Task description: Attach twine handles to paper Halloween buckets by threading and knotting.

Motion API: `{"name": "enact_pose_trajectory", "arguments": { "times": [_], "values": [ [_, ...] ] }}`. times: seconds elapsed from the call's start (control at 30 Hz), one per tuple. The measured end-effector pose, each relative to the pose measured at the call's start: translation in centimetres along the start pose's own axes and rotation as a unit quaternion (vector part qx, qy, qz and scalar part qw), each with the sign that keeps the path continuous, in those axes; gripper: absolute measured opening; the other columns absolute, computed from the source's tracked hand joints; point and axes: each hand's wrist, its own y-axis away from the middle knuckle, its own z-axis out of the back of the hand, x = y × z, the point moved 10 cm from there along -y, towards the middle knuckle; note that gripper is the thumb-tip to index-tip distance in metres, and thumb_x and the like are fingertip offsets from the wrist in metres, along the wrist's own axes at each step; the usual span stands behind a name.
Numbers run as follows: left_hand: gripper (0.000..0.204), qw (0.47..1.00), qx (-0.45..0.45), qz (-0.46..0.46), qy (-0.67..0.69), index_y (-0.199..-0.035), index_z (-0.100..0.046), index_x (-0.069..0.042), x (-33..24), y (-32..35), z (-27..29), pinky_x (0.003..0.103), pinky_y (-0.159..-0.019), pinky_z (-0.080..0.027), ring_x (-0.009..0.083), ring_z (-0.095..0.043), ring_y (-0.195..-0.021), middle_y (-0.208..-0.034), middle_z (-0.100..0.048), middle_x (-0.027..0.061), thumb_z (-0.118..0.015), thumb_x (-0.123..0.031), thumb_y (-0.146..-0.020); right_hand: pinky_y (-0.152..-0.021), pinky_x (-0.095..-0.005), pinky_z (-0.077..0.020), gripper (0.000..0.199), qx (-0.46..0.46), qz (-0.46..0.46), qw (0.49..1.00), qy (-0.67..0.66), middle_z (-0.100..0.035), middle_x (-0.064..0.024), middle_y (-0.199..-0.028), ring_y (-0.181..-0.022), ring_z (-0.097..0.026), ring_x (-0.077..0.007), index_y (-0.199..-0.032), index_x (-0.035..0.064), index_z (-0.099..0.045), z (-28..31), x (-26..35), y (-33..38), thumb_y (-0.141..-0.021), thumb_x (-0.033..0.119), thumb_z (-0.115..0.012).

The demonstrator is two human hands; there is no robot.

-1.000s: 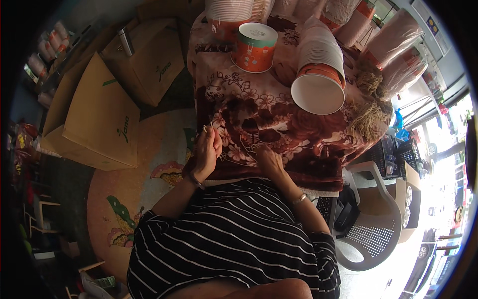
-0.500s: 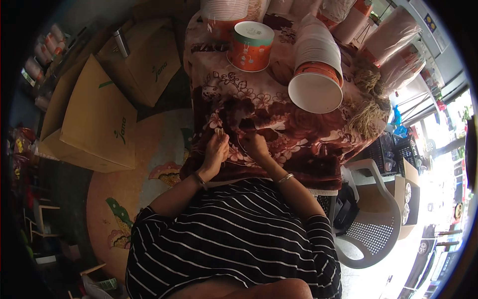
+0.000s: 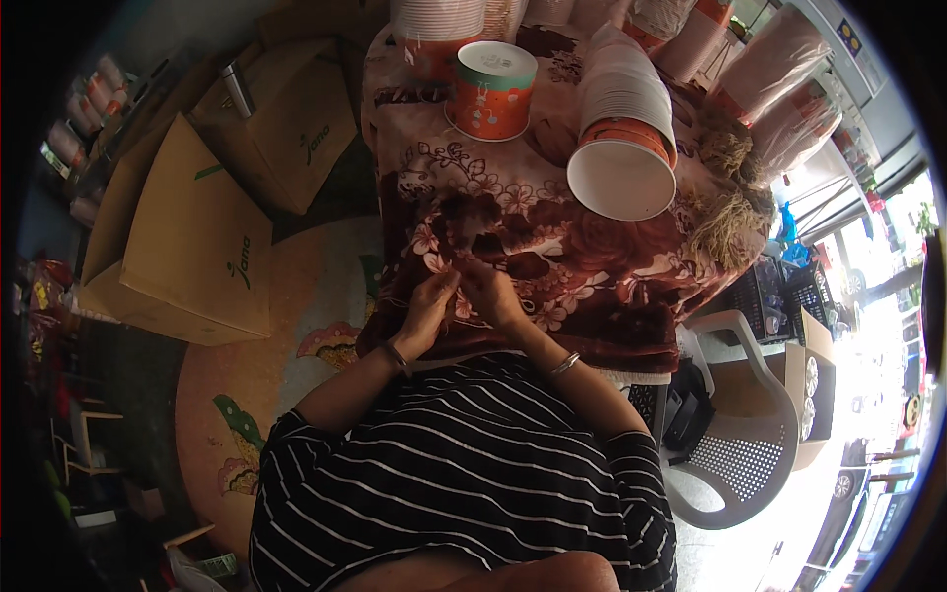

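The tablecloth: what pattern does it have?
The tablecloth is floral in dark red and pale pink, clearest in the head view.

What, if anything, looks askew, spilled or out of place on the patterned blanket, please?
One stack of tubs lies on its side, open mouth toward the person, which looks a little odd beside the single orange tub standing upside down on its rim. It may be deliberate; I see no spill or damage.

Site type: shop or stockroom; exact kind not determinable. Indicators: stacked tubs (image 3: pixel 623 104) on the table (image 3: pixel 612 261); cartons (image 3: pixel 192 252) left of the table; crates (image 3: pixel 760 306) right of it; street-side frontage (image 3: pixel 893 286) farther right.
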Motion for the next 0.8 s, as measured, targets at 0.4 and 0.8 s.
{"name": "enact_pose_trajectory", "arguments": {
  "times": [0.4, 0.8],
  "values": [
    [0.026, 0.997, -0.054, -0.055, -0.027, -0.092, -0.061, -0.007, -2.4, 0.0, 1.2, 0.019, -0.04, -0.023, 0.0011, -0.032, -0.045, -0.057, -0.04, -0.0068, -0.052, -0.03, -0.097, -0.061, -0.0319, -0.0498, 0.025, 0.091, 0.013, 0.995, -0.049, -0.065, -0.0116, -0.079, -0.066, -0.061, -0.017, -0.106, 0.0022, -0.061, -0.6, -0.5, 0.8, -0.085, 0.017, -0.065],
    [0.024, 0.969, -0.034, -0.241, 0.034, -0.1, -0.06, -0.005, -17.8, 2.9, 2.0, 0.018, -0.044, -0.023, 0.0011, -0.03, -0.05, -0.062, -0.039, -0.0064, -0.049, -0.025, -0.099, -0.061, -0.0297, -0.0493, 0.018, 0.083, -0.099, 0.99, 0.054, -0.065, -0.0093, -0.074, -0.065, -0.061, -0.0155, -0.098, 0.0026, -0.067, 7.8, -8.4, 2.4, -0.085, 0.014, -0.064]
  ]
}}
